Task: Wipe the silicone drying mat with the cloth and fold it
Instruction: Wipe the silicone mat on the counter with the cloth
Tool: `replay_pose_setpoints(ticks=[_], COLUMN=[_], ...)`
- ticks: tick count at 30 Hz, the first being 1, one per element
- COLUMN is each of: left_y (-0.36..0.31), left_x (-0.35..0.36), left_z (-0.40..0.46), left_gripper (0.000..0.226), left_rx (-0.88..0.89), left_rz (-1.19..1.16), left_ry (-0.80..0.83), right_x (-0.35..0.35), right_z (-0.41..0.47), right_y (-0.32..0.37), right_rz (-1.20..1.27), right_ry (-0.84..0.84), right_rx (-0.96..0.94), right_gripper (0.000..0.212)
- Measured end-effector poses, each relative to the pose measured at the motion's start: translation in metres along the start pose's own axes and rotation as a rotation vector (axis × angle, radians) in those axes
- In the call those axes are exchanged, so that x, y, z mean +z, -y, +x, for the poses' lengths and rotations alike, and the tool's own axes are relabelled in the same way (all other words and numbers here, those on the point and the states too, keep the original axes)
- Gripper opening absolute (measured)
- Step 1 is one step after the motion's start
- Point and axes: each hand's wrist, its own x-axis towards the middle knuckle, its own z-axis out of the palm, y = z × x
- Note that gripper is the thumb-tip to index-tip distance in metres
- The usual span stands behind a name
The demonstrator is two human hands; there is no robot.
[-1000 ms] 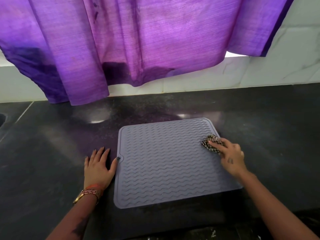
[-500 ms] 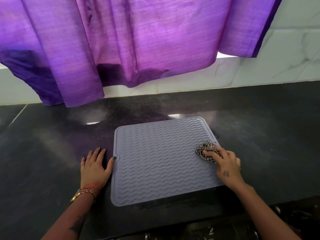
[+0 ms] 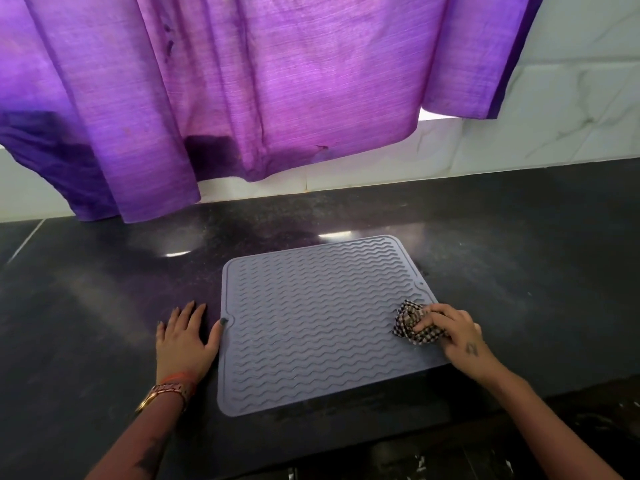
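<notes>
**Cloth on the mat's right edge, left hand flat beside it**

The silicone drying mat (image 3: 318, 320) lies flat and unfolded on the dark stone counter (image 3: 519, 265), close to the counter's near edge. It is grey-lilac, with rounded corners, a raised rim and rows of wavy ridges across its whole face. Its long sides run slightly askew to the counter's front, so the far right corner sits further back than the far left one.

A small checked cloth (image 3: 414, 323), bunched into a wad, sits on the mat near the right edge, about halfway down that side. The right hand (image 3: 453, 336) presses on it from the right, fingers curled over the wad and gripping it against the ridges; the heel of the hand extends past the mat's right rim. A small dark mark shows on the back of this hand.

The left hand (image 3: 185, 339) lies open and palm down on the bare counter just left of the mat, fingers spread and pointing away from the person. Its thumb reaches out to touch the mat's left rim at a small notch. It holds nothing. Bangles (image 3: 166, 393) circle the left wrist.

Behind the counter runs a white marbled tile wall (image 3: 571, 109). A purple curtain (image 3: 259, 98) hangs in front of it, its lower hem draping to just above the counter's back edge on the left.
</notes>
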Motion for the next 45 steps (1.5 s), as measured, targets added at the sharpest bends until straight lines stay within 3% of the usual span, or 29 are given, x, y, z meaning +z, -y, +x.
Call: replay_pose_setpoints(ticks=[3, 6, 11, 15, 18, 21, 25, 30, 35, 39, 45], left_y=[0.001, 0.003, 0.003, 0.002, 0.001, 0.001, 0.001, 0.000, -0.001, -0.002, -0.004], left_x=[0.002, 0.003, 0.004, 0.004, 0.003, 0.003, 0.003, 0.002, 0.000, -0.001, -0.003], left_z=[0.001, 0.003, 0.003, 0.003, 0.003, 0.003, 0.003, 0.002, 0.002, 0.001, 0.000], left_gripper=[0.078, 0.077, 0.077, 0.076, 0.077, 0.077, 0.078, 0.079, 0.078, 0.079, 0.078], left_rx=[0.003, -0.002, 0.003, 0.004, 0.003, 0.005, 0.000, 0.000, -0.004, -0.004, -0.009], left_rz=[0.006, 0.003, 0.001, 0.001, 0.003, -0.001, 0.006, 0.009, 0.011, 0.017, 0.019], left_ry=[-0.003, -0.006, -0.016, -0.017, -0.012, -0.011, 0.000, 0.006, 0.003, 0.011, -0.003], right_x=[0.001, 0.011, -0.002, 0.008, 0.004, 0.001, 0.015, 0.007, 0.024, 0.013, 0.031], right_z=[-0.017, -0.027, -0.024, -0.037, -0.032, -0.031, -0.037, -0.031, -0.040, -0.035, -0.040], right_y=[-0.003, 0.000, -0.004, 0.005, 0.009, 0.012, 0.022, 0.020, 0.028, 0.029, 0.046], right_rz=[0.053, 0.049, 0.157, 0.038, 0.034, 0.090, -0.043, 0.012, -0.105, -0.012, 0.010], right_ry=[-0.030, -0.107, -0.010, -0.106, -0.026, 0.014, -0.122, 0.009, -0.126, -0.010, -0.077], right_rx=[-0.054, -0.065, -0.054, -0.092, -0.040, -0.036, -0.100, -0.059, -0.152, -0.176, -0.236], right_gripper=[0.067, 0.056, 0.061, 0.034, 0.024, 0.026, 0.020, 0.020, 0.023, 0.024, 0.024])
